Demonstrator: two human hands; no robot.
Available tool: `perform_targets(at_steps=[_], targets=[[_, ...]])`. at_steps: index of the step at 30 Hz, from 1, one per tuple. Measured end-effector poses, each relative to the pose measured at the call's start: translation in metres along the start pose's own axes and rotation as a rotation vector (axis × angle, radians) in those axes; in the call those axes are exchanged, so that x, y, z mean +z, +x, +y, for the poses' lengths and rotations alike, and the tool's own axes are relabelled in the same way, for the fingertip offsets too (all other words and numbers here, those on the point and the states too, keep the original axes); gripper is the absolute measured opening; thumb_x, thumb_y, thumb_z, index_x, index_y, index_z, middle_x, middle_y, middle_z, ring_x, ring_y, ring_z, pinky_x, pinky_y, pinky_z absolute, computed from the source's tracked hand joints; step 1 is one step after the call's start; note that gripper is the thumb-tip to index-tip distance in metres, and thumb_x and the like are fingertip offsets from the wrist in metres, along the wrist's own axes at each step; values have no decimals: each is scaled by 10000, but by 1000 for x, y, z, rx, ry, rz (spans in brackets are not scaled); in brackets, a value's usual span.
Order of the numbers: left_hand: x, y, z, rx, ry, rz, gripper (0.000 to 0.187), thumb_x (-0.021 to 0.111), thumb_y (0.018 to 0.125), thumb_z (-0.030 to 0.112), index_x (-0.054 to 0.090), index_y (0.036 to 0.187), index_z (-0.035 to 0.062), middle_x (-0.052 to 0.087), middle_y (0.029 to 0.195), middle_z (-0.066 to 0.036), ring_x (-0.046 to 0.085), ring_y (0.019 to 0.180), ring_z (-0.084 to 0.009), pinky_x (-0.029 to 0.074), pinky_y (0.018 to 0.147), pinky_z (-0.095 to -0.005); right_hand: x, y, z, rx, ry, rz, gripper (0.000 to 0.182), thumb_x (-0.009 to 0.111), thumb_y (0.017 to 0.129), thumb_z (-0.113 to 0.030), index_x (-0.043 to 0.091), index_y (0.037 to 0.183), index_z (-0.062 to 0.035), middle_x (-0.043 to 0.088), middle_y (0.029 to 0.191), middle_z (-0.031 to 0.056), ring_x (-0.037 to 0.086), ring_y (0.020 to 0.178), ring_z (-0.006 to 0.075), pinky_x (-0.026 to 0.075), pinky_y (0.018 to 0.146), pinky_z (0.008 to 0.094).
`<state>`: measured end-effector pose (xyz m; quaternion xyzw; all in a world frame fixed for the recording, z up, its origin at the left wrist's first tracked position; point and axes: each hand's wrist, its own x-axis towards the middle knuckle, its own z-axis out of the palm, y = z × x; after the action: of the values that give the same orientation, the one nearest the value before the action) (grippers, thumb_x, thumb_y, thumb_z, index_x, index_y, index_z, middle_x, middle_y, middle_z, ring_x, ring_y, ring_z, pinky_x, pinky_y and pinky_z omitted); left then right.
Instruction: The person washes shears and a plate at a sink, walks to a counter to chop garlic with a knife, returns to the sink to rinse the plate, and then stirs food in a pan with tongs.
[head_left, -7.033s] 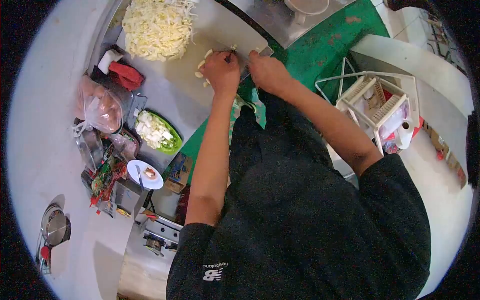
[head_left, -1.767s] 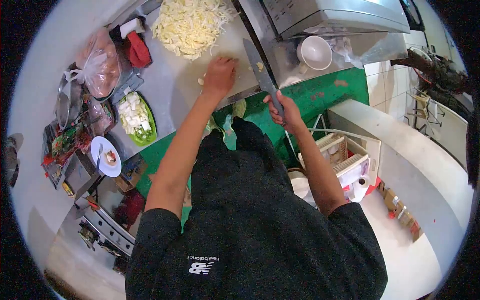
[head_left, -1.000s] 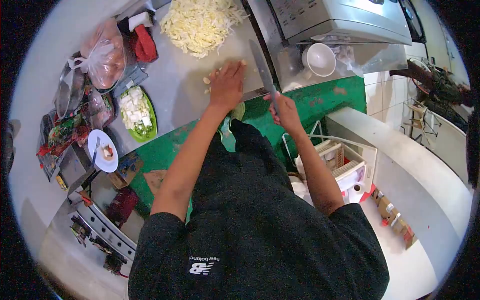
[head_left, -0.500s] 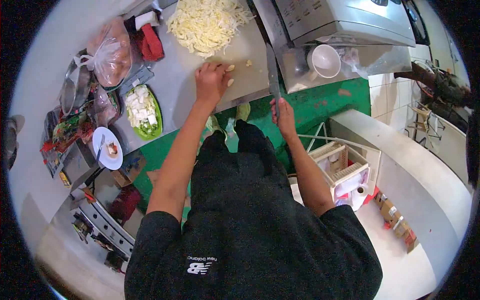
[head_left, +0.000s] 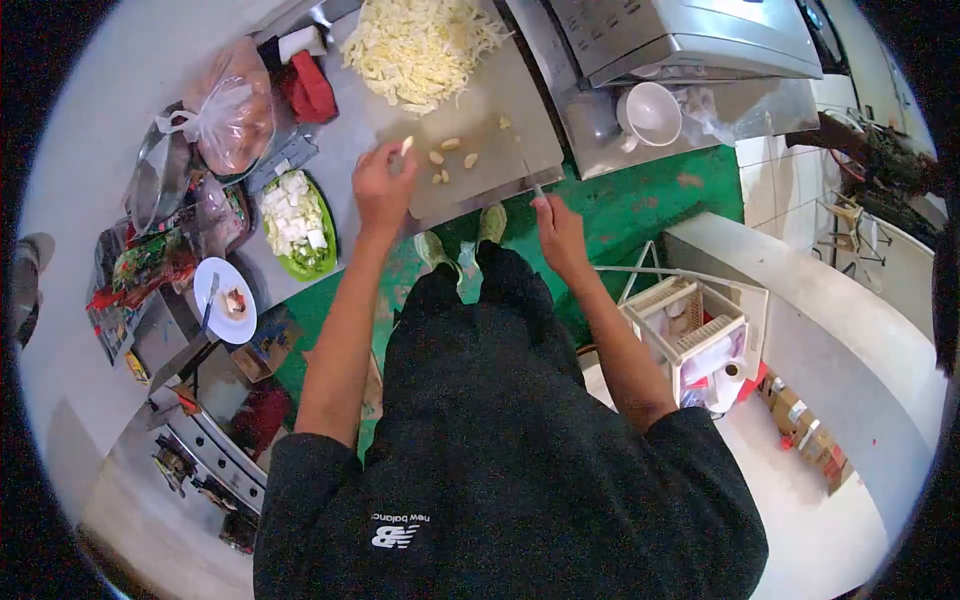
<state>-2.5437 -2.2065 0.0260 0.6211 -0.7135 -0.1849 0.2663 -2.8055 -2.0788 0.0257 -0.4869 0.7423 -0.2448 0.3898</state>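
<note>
Head view: your left hand (head_left: 383,190) is closed at the fingertips on a single clove (head_left: 407,146), near the board (head_left: 440,203). Your right hand (head_left: 562,234) is wrapped around the handle of the knife (head_left: 537,188); the blade extends over the board, and its contact cannot be confirmed. Loose cloves (head_left: 470,160) lie on the board, beside the shredded cabbage (head_left: 415,55). The step in hand appears to be clove handling; any knife movement calls for left fingertips clear of the edge.

Two bare arms (head_left: 345,325) reach forward; the left hand (head_left: 384,190) pinches, and the right hand (head_left: 561,232), slightly nearer, is curled closed.
</note>
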Motion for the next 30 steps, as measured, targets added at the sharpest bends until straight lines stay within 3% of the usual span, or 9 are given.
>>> perform_targets(at_steps=[3, 4, 5, 7, 15, 23, 24, 26, 30], targets=[[-16, -28, -19, -102, -41, 17, 198, 713, 822, 228, 710, 934, 65, 700, 870, -119, 653, 794, -297, 506, 745, -397, 24, -22, -2, -23, 74, 46, 410, 408, 1025, -378, 588, 1006, -10, 629, 808, 270, 594, 744, 494, 451, 638, 543], [-25, -37, -19, -186, -56, -35, 209, 718, 830, 229, 710, 943, 53, 701, 854, -116, 659, 776, -285, 512, 734, -382, 40, -27, 5, -12, 55, 78, 392, 424, 1029, -355, 624, 1001, -20, 583, 699, 191, 587, 627, 355, 447, 609, 432], [-32, -45, -19, -270, -72, -87, 221, 723, 837, 230, 710, 951, 42, 701, 838, -112, 665, 759, -273, 519, 723, -368, 47, -31, -1, -13, 57, 82, 392, 424, 1029, -355, 624, 1001, -20, 583, 699, 191, 587, 627, 355, 447, 609, 432], [-38, -61, -21, -318, -83, -110, 241, 719, 851, 248, 708, 963, 35, 704, 828, -111, 667, 748, -250, 519, 715, -354, 60, -38, -17, 94, 122, 14, 401, 411, 1032, -359, 616, 1004, -16, 591, 730, 203, 587, 643, 369, 455, 624, 437], [-35, -86, -20, -376, -183, -215, 256, 697, 893, 266, 700, 970, 23, 716, 816, -104, 672, 719, -170, 522, 695, -314, 110, -32, -44, 15, 123, 115, 349, 436, 1017, -335, 538, 976, -4, 608, 764, 284, 581, 745, 517, 438, 637, 574], [-14, -53, 6, -128, -289, -251, 199, 727, 837, 198, 703, 945, 32, 702, 808, -100, 661, 728, -234, 520, 693, -345, 103, -32, -38, -99, 16, 235, 331, 487, 998, -316, 571, 969, 3, 630, 778, 258, 608, 739, 482, 460, 637, 541], [-6, -45, 12, -125, -295, -252, 199, 727, 837, 198, 703, 945, 32, 702, 808, -100, 661, 728, -234, 520, 693, -345, 86, -37, -46, -2, 76, 211, 330, 533, 977, -325, 576, 989, 2, 640, 784, 249, 621, 733, 460, 471, 645, 526], [15, -28, 27, 90, -117, -157, 173, 710, 835, 232, 723, 897, 72, 702, 817, -98, 641, 760, -278, 477, 740, -412, 64, -35, -31, 8, 24, 214, 333, 554, 967, -330, 578, 992, 1, 644, 791, 251, 625, 732, 453, 474, 648, 520], [60, -2, 49, 206, 110, -91, 159, 680, 842, 281, 745, 848, 136, 710, 836, -77, 629, 821, -273, 410, 780, -453, 26, -25, -8, 51, -48, 189, 343, 594, 945, -334, 574, 1020, 0, 652, 802, 259, 632, 731, 452, 482, 649, 510]])
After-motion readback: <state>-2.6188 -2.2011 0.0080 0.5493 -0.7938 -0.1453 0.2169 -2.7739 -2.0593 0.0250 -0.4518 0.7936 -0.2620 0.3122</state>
